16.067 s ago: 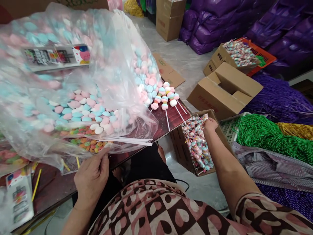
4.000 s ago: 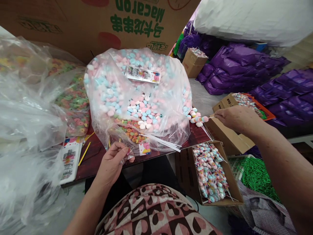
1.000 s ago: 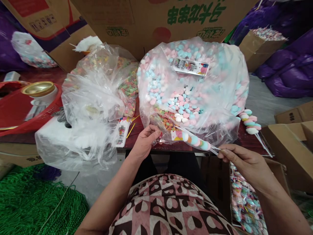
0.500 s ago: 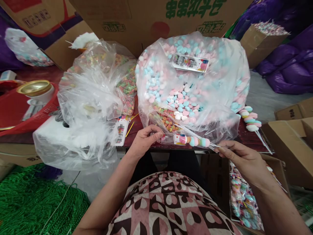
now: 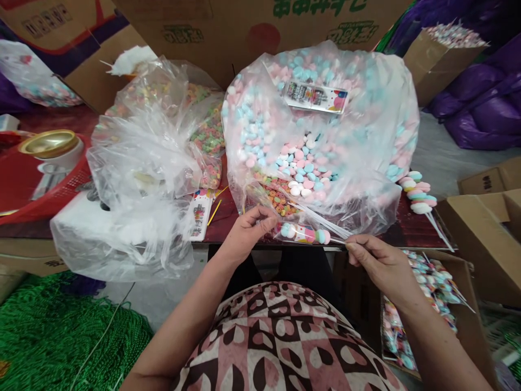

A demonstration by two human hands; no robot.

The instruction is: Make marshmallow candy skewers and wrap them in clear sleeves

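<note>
I see the left hand (image 5: 253,231) pinching one printed wrapper (image 5: 304,234) around one marshmallow skewer (image 5: 324,237), the right hand (image 5: 376,264) pinching its stick (image 5: 337,241).

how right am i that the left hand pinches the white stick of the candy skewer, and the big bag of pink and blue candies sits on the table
Wrong hand: in the head view, the right hand pinches the white stick of the candy skewer. The big bag of pink and blue candies does sit on the table.
</note>
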